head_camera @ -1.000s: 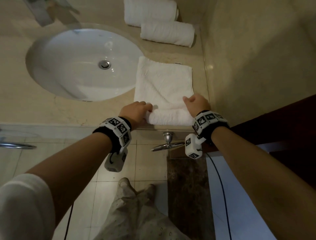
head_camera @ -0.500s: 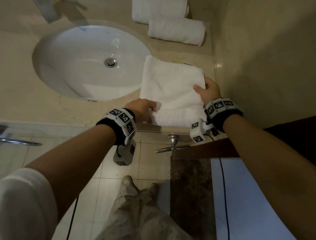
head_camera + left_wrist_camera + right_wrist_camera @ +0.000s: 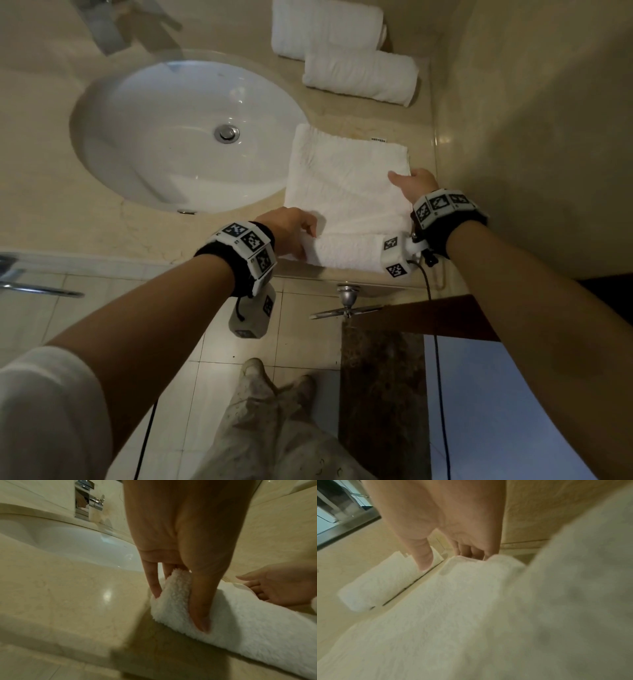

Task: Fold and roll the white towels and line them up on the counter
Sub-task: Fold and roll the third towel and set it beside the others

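A folded white towel (image 3: 346, 181) lies on the counter to the right of the sink, its near end rolled up (image 3: 240, 622). My left hand (image 3: 294, 233) pinches the roll's left end, thumb in front and fingers behind (image 3: 178, 588). My right hand (image 3: 414, 186) is at the towel's right edge, further back than the roll. Its thumb reaches over the flat part and its fingers (image 3: 471, 553) lie loosely against the edge. Two finished rolled towels (image 3: 327, 27) (image 3: 361, 77) lie side by side at the back of the counter.
The white oval sink (image 3: 178, 137) fills the counter to the left, with a chrome tap (image 3: 84, 507) behind it. A beige wall (image 3: 531, 137) stands close on the right. The counter's front edge (image 3: 137, 253) runs just under my wrists. A chrome handle (image 3: 346, 301) sticks out below.
My right hand has left the near rolled end and slid back along the towel's right edge. The left hand stays on the roll's left end.
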